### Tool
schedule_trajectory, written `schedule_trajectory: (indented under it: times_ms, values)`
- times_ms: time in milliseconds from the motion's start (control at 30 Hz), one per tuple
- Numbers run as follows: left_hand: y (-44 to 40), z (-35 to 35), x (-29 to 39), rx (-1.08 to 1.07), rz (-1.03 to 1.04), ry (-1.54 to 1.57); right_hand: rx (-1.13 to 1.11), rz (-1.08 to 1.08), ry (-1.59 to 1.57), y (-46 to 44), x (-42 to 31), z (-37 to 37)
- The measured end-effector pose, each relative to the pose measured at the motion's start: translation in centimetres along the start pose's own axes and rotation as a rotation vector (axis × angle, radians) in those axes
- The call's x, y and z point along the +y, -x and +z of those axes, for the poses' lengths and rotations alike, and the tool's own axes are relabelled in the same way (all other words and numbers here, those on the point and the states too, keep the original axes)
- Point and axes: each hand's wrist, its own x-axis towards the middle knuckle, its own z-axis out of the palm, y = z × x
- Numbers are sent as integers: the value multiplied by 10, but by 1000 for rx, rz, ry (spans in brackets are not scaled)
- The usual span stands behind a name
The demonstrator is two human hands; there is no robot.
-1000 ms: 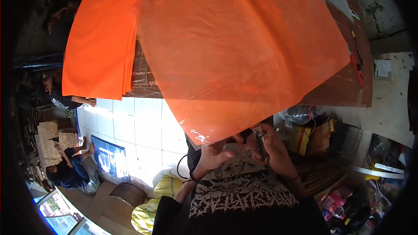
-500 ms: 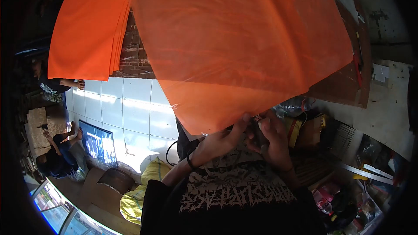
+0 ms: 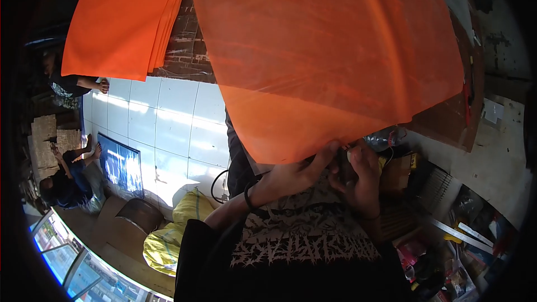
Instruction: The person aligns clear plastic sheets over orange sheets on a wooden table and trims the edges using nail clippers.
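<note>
A large, thin orange sheet [image 3: 330, 67] hangs over the table in front of me, its near edge reaching down to my hands. My left hand [image 3: 305, 172], with a black band at the wrist, pinches that near edge between thumb and fingers. Close beside it, my right hand [image 3: 361, 176] is curled closed around a small, dark object with a pale end. What kind of object it is, I cannot make out, as the fingers and shadow cover most of it. Both hands are in front of my chest, nearly touching.
A stack of orange sheets [image 3: 120, 22] lies on the brown table [image 3: 190, 50] at the left. Two people sit at the far left, near flat cardboard [image 3: 43, 140] and a blue panel [image 3: 120, 165]. Yellow sacks [image 3: 165, 246] are on the floor. A metal ruler [image 3: 458, 235] and clutter fill the right.
The whole view has shifted a little, with the floor and people now higher. Both hands stay together at the sheet's near edge, with little movement.
</note>
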Motion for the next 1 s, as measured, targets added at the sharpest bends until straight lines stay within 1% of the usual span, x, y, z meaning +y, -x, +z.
schedule_trajectory:
  times_ms: [67,133,200,233,267,300,367,400,467,500,600,800,933,1000]
  values:
    - [1,1,-1,-26,-101,106,4,3,1,0,1,0]
    - [0,2,2,-25,-114,139,12,0,4,0,2,-1]
    - [0,2,2,-26,-126,168,13,-3,120,0,5,-3]
    - [1,1,-1,0,-20,146,5,-1,117,0,6,-5]
    - [2,-1,-3,25,87,121,-11,-27,39,0,6,-6]
    - [6,-7,-8,30,91,111,-28,-54,-41,0,6,-8]
    - [23,-22,-12,257,145,-119,-17,-56,-51,0,7,-10]
    - [30,-26,-11,260,145,-129,4,-56,-56,-1,7,-10]
    - [41,-31,-8,509,66,-10,11,-45,-53,-2,7,-9]
    - [44,-36,-6,515,64,-16,24,-37,-40,-2,7,-9]
    - [49,-43,-3,442,164,-259,-20,-41,-26,-3,9,-9]
    - [48,-36,4,481,119,-261,-23,-23,-33,-3,7,-9]
    - [50,-39,4,455,99,-240,-39,-24,-42,-3,5,-9]
    - [48,-38,1,392,195,-152,-55,-14,-57,-4,4,-6]
